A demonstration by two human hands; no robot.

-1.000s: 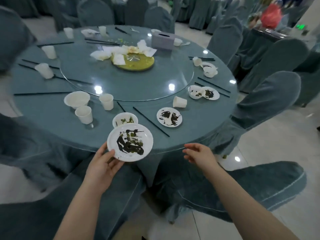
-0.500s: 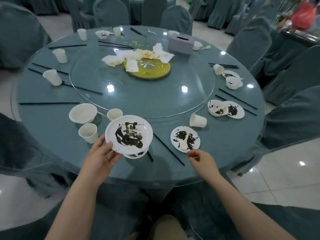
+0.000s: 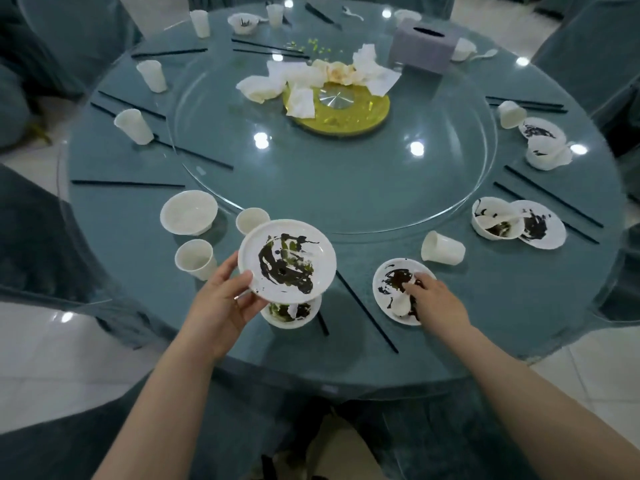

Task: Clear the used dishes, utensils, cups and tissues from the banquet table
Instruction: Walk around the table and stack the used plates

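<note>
I have my left hand (image 3: pixel 225 303) gripping a dirty white plate (image 3: pixel 287 261) by its near rim, thumb on top, holding it above a smeared bowl (image 3: pixel 291 311) that sits on the round table (image 3: pixel 519 306). My right hand (image 3: pixel 433 299) is down on a second dirty plate (image 3: pixel 391 282) to the right, its fingers curled and pinching a white spoon (image 3: pixel 401 303) that lies on it. Between the two plates a black chopstick (image 3: pixel 367 311) runs slantwise across the tabletop, and a shorter one shows beside the bowl. Just left of the held plate stand two paper cups (image 3: pixel 195 259) and a clean bowl (image 3: pixel 188 212); a third cup (image 3: pixel 252 220) peeks out behind the plate's far edge. A tipped cup (image 3: pixel 443 248) lies beyond the right plate, near a bowl-and-plate pair (image 3: pixel 519 223). Crumpled tissues (image 3: pixel 311 77) are heaped on the glass turntable (image 3: pixel 346 188) beside a tissue box (image 3: pixel 424 50). More cups and chopsticks ring the far edge.
</note>
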